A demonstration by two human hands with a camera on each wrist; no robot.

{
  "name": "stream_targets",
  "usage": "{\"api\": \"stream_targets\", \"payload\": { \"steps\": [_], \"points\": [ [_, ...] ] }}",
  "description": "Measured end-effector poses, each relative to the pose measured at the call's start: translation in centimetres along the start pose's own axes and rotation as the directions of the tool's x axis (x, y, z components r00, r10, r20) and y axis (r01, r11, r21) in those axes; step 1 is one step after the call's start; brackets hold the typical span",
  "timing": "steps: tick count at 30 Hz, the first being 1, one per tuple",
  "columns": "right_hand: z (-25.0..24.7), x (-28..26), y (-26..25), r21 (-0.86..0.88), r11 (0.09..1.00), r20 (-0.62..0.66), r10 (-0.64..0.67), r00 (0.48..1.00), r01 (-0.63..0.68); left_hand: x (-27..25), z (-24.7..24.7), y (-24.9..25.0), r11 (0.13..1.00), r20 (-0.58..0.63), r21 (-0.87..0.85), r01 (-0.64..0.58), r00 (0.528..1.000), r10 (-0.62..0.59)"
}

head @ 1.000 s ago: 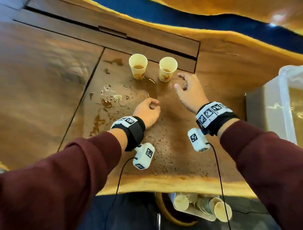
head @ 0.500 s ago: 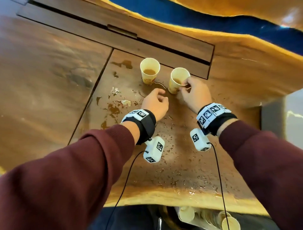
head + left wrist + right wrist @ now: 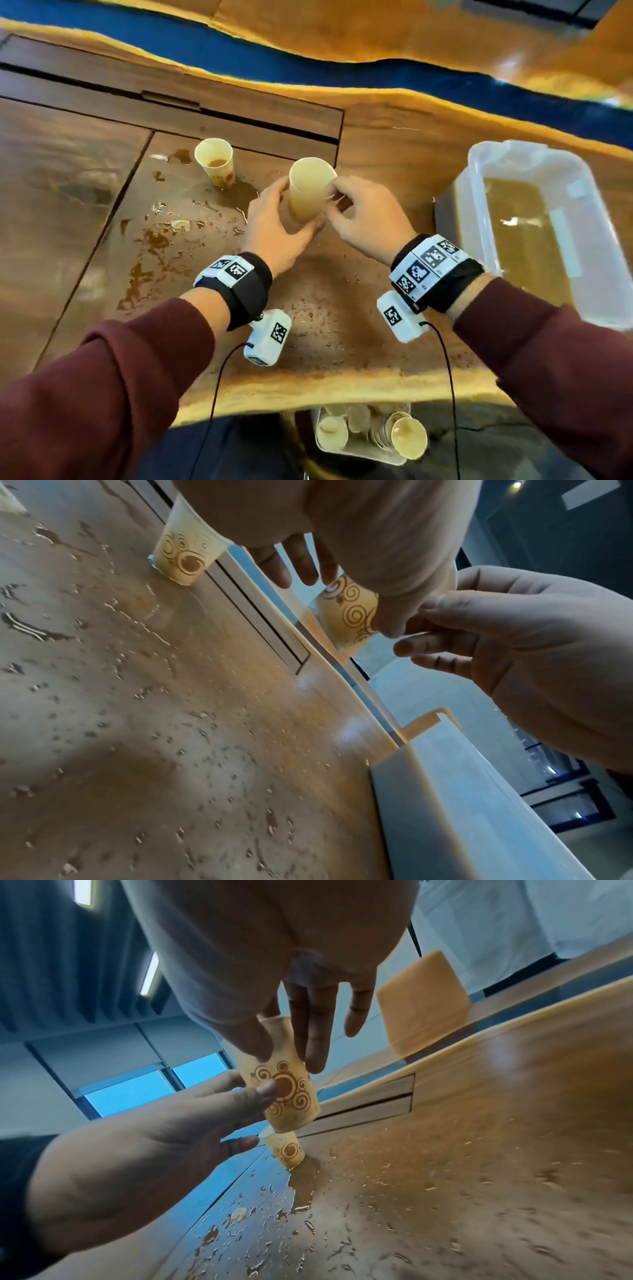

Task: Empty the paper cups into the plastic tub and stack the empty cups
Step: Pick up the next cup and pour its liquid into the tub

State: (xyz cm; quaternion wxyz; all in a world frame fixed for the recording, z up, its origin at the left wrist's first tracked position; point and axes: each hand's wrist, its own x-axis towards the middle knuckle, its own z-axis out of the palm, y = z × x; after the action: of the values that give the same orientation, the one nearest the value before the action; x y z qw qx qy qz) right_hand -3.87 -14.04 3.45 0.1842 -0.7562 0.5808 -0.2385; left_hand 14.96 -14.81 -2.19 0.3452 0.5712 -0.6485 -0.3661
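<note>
A paper cup (image 3: 308,192) with brown swirl print is lifted off the wet wooden table, tilted. My right hand (image 3: 363,212) pinches it near the rim. My left hand (image 3: 274,222) holds its lower part between thumb and fingers. The right wrist view shows the cup (image 3: 284,1088) with the left thumb on its print. In the left wrist view the cup (image 3: 349,612) shows between both hands. A second cup (image 3: 215,161) stands on the table at the back left, with brown liquid in it. The clear plastic tub (image 3: 479,212) sits at the right, holding brownish liquid.
Brown spills and droplets (image 3: 154,240) cover the table left of and below my hands. A tray of stacked empty cups (image 3: 370,431) sits under the table's front edge. A blue resin strip (image 3: 308,72) runs across the far side of the table.
My right hand took the right cup and lifted it off the table towards me. My left hand rose from the table and closed on the cup's lower part. The tub came into view.
</note>
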Motion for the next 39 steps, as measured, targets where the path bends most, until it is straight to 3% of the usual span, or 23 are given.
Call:
{"api": "stream_targets", "payload": {
  "steps": [8,11,13,15,17,19,22,24,27,33,39],
  "points": [
    [-7.8,-9.0,3.5,0.051,0.999,0.007,-0.007,1.000,0.007,-5.0,6.8,8.2,0.987,0.051,-0.124,-0.099,0.993,0.106],
    [-11.1,-12.3,5.2,0.123,0.990,-0.001,0.072,0.997,-0.071,-6.8,9.7,10.3,0.986,0.086,-0.135,-0.097,0.990,0.109],
    [-13.7,-14.5,7.0,0.159,0.976,-0.087,0.165,0.982,-0.150,-7.7,11.3,11.7,0.990,0.111,-0.109,-0.094,0.988,0.106],
    [-16.1,-16.1,9.4,0.161,0.953,-0.224,0.287,0.931,-0.255,-7.9,12.4,13.0,0.990,0.151,-0.087,-0.108,0.981,0.120],
    [-18.6,-17.8,12.7,0.079,0.914,-0.363,0.399,0.842,-0.398,-7.9,13.4,14.8,0.988,0.200,-0.059,-0.146,0.967,0.155],
    [-20.2,-19.0,15.9,-0.071,0.799,-0.435,0.513,0.740,-0.597,-7.4,13.9,16.2,0.986,0.234,-0.037,-0.164,0.958,0.168],
    [-20.1,-21.4,19.9,-0.095,0.590,-0.380,0.723,0.576,-0.802,-6.7,15.1,18.1,0.973,0.263,0.025,-0.228,0.941,0.214],
    [-18.5,-22.8,21.5,-0.057,0.531,-0.310,0.795,0.520,-0.845,-6.3,15.5,18.9,0.963,0.288,0.080,-0.259,0.930,0.226],
    [-17.2,-23.6,22.6,0.024,0.545,-0.343,0.792,0.505,-0.838,-5.6,16.0,20.0,0.940,0.332,0.160,-0.300,0.914,0.235],
    [-17.1,-23.5,22.4,0.015,0.549,-0.372,0.779,0.505,-0.835,-4.1,16.2,21.4,0.832,0.408,0.364,-0.418,0.875,0.261],
    [-17.0,-23.5,22.2,0.026,0.545,-0.372,0.784,0.497,-0.838,-3.3,16.1,21.9,0.748,0.430,0.456,-0.483,0.855,0.289]
  ]
}}
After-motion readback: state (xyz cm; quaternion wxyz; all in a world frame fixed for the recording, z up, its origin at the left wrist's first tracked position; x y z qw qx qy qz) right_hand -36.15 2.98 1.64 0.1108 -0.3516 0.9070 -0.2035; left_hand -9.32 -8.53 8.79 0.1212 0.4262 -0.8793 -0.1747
